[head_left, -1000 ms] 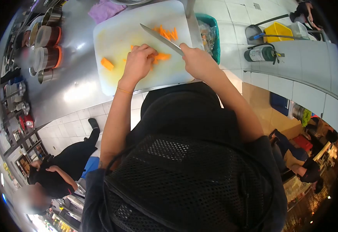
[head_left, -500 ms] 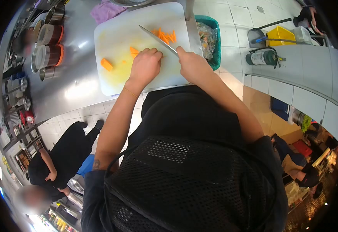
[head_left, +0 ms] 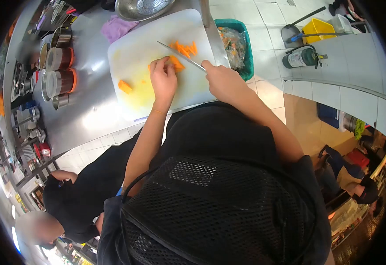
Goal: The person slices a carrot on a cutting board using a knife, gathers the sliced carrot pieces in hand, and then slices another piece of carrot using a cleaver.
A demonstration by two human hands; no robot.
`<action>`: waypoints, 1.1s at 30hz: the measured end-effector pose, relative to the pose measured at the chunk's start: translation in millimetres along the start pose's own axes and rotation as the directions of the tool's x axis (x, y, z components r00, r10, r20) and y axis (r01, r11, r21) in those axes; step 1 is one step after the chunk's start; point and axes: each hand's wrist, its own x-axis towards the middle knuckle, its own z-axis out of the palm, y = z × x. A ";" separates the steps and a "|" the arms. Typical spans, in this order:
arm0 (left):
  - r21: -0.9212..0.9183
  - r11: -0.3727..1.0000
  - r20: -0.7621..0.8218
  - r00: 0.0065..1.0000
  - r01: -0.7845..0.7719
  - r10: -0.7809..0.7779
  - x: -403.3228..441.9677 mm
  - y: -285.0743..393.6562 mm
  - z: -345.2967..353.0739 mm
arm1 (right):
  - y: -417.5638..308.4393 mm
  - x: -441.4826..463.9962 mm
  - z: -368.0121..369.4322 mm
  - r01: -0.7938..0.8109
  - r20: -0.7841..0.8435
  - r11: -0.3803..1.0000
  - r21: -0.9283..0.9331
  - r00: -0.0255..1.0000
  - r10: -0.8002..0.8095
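Note:
A white cutting board (head_left: pixel 193 28) lies on the steel table, stained yellow in places. My right hand (head_left: pixel 224 80) is closed around the handle of a knife (head_left: pixel 182 56), whose blade points up and left over the board. My left hand (head_left: pixel 164 79) has its fingers bent onto an orange vegetable piece (head_left: pixel 176 64) just below the blade; the fingertips partly cover it. Cut orange strips (head_left: pixel 187 49) lie beyond the blade. A separate orange chunk (head_left: pixel 125 86) rests near the board's left side.
A purple cloth (head_left: pixel 117 29) and a metal bowl (head_left: pixel 143 9) sit behind the board. Lidded containers (head_left: pixel 61 82) stand at the left. A green bin (head_left: pixel 249 53) with a plastic bag is right of the table. A person in black (head_left: pixel 87 190) stands at lower left.
My left hand has moved from the bare part of the board onto the orange piece. The knife remains in my right hand. The person at lower left has come closer to me.

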 end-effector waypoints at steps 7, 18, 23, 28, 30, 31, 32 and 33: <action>0.097 0.978 0.137 0.976 -0.186 0.172 6.6 0.2 -11.6 | -17.1 -10.4 7.1 0.032 0.017 0.995 -0.091 0.999 -0.031; 0.239 0.942 0.236 0.955 -0.235 0.178 15.4 5.2 -11.8 | -38.0 -14.1 4.4 0.026 0.075 0.982 -0.189 0.997 -0.012; 0.230 0.941 0.229 0.953 -0.249 0.197 12.0 3.2 -11.7 | -48.1 6.6 -0.2 0.135 -0.016 0.978 -0.157 0.990 -0.140; 0.220 0.938 0.167 0.958 -0.268 0.235 7.5 -6.3 -4.8 | -35.5 3.3 6.3 0.058 0.051 0.991 -0.120 0.997 -0.052; 0.215 0.924 0.145 0.946 -0.316 0.290 7.2 -10.8 -5.2 | -34.6 10.4 12.3 0.075 0.021 0.993 -0.091 0.997 -0.073; 0.219 0.921 0.163 0.943 -0.322 0.291 0.8 -12.4 -8.2 | -41.5 8.0 9.5 0.100 0.018 0.988 -0.117 0.995 -0.099; 0.243 0.914 0.178 0.942 -0.324 0.286 0.8 -12.0 -8.5 | -46.2 11.1 2.4 0.133 0.005 0.979 -0.156 0.991 -0.134; 0.268 0.909 0.185 0.943 -0.320 0.277 3.8 -11.9 -8.2 | -47.5 8.3 -3.4 0.137 -0.004 0.978 -0.157 0.990 -0.140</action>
